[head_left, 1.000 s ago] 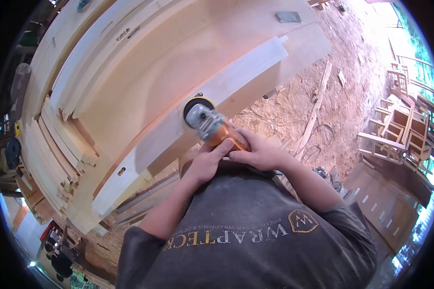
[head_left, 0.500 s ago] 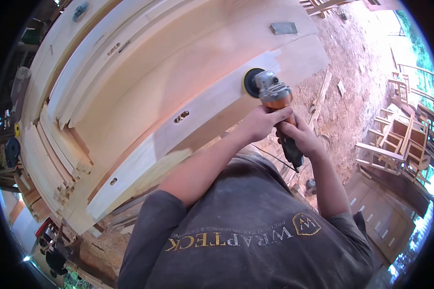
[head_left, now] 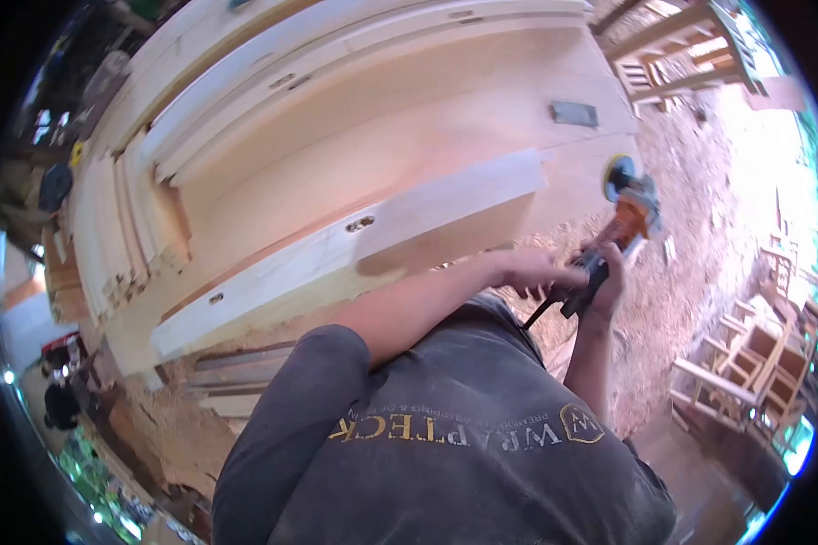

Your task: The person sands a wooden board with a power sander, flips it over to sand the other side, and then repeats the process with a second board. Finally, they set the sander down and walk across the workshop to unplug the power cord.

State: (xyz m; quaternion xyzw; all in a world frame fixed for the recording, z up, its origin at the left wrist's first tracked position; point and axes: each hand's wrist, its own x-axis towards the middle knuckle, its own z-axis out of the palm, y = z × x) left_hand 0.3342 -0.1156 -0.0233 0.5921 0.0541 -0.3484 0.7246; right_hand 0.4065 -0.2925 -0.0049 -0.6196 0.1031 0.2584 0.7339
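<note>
An orange and grey sander (head_left: 634, 216) with a round pad (head_left: 617, 175) is held just off the right-hand end of the surface (head_left: 382, 118), its head pointing away from the person. The right hand (head_left: 613, 272) has its grip closed round the black handle (head_left: 593, 283). The left hand (head_left: 532, 270) is at the handle's other side, fingers partly bent; whether its grip has hold of the sander I cannot tell. A dark cord (head_left: 538, 313) runs from the handle toward the shirt (head_left: 445, 381).

Along the near edge of the surface lies a pale curved board (head_left: 445, 195) with two slots showing. Near the right edge sits a grey block (head_left: 574, 113). Long curved boards (head_left: 245, 113) lie toward the far edge, and shorter lengths (head_left: 123, 218) are stacked at the left end. Beyond the right edge, shavings cover the floor (head_left: 700, 236), with wooden frames (head_left: 745, 354) standing farther right.
</note>
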